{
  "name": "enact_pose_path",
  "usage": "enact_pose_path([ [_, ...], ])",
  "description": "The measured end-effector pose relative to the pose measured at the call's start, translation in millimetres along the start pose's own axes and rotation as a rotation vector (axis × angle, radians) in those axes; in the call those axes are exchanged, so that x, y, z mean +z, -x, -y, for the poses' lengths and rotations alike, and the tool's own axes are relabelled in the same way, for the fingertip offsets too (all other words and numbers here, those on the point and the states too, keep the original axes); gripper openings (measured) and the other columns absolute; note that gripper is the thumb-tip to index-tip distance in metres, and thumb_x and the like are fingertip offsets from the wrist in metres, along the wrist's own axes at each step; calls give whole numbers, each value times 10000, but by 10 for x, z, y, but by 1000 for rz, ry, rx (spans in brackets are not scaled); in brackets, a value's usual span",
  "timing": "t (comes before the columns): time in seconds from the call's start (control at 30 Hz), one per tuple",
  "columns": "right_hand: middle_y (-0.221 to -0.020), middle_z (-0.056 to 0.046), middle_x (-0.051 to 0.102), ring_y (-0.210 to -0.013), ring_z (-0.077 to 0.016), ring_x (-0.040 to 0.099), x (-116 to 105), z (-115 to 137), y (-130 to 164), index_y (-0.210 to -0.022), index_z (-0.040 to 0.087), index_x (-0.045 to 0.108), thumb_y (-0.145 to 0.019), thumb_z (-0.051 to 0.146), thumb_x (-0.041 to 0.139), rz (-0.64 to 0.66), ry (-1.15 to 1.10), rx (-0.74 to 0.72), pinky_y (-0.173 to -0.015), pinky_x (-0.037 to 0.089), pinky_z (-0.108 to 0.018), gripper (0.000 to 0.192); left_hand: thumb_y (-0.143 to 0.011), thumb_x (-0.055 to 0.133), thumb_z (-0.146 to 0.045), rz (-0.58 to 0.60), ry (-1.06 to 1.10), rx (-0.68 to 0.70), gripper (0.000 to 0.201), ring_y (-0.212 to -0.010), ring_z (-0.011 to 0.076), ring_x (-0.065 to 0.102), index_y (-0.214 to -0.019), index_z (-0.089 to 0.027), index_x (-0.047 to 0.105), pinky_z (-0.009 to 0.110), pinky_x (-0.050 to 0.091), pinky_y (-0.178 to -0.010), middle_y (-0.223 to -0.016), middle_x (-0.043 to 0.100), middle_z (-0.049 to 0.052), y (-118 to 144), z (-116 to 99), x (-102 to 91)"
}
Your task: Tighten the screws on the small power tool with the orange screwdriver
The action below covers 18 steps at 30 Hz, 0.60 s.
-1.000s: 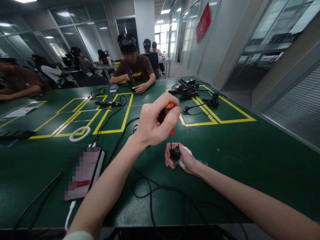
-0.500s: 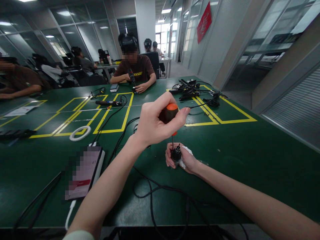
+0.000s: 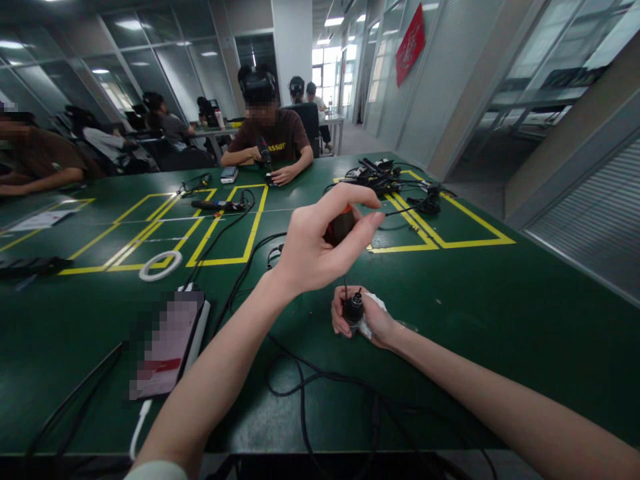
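Note:
My left hand [image 3: 320, 247] grips the orange-and-black handle of a screwdriver [image 3: 341, 227], held upright with its thin shaft pointing down. The tip sits on a small black cylindrical part [image 3: 354, 309]. My right hand [image 3: 367, 319] holds that part upright on the green table [image 3: 500, 320], with a bit of white paper or cloth [image 3: 373, 308] tucked under the palm. A black cable [image 3: 300, 373] loops across the table just below both hands.
A phone on a white power bank [image 3: 167, 343] lies at the left. A white ring [image 3: 160, 265] rests on yellow tape lines [image 3: 250, 233]. A pile of black cables and adapters [image 3: 380, 179] sits far right. Another person [image 3: 267, 137] works across the table; more people sit at the left.
My left hand has turned on the screwdriver handle, fingers shifting round it so that less orange shows. The right hand and the black part stay put.

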State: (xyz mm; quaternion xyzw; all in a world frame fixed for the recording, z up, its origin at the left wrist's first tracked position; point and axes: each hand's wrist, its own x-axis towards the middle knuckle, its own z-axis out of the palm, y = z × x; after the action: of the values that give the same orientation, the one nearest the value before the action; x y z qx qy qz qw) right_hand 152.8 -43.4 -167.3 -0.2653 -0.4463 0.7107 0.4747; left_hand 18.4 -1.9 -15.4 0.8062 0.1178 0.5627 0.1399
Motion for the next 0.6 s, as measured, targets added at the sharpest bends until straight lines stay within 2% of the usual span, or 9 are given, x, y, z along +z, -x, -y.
enact_pose_path([
  [0.1, -430, 31, 549, -357, -131, 471, 8, 2, -5, -657, 197, 570, -894, 426, 608, -3, -5, -1, -504, 476, -292, 332, -1040, 522, -327, 55, 39, -19, 161, -472, 61, 498, -1031, -198, 619, 212, 416, -492, -663, 607, -53, 9, 7, -37],
  [0.2, -434, 27, 552, -367, -136, 477, 14, 8, -3, -658, 198, 576, -896, 422, 605, -6, -6, -1, -505, 479, -295, 328, -1065, 441, -311, 78, 55, -6, 206, -468, 69, 489, -1042, -202, 614, 226, 428, -504, -665, 615, -47, 16, 6, -59],
  [0.43, -439, 29, 548, -368, -128, 484, 3, 4, 4, -668, 190, 575, -911, 410, 588, -3, -5, -4, -530, 496, -293, 328, -989, 608, -222, -6, -67, 30, 74, -547, 53, 528, -1023, -170, 650, 198, 454, -562, -776, 659, -28, -8, -11, -30],
  [0.6, -435, 30, 544, -363, -126, 479, 14, 4, 2, -666, 190, 575, -912, 418, 589, -8, -8, -2, -520, 490, -289, 336, -994, 613, -261, 9, -37, 32, 122, -550, 57, 530, -1030, -160, 673, 202, 467, -560, -781, 675, -16, -8, -9, -37],
])
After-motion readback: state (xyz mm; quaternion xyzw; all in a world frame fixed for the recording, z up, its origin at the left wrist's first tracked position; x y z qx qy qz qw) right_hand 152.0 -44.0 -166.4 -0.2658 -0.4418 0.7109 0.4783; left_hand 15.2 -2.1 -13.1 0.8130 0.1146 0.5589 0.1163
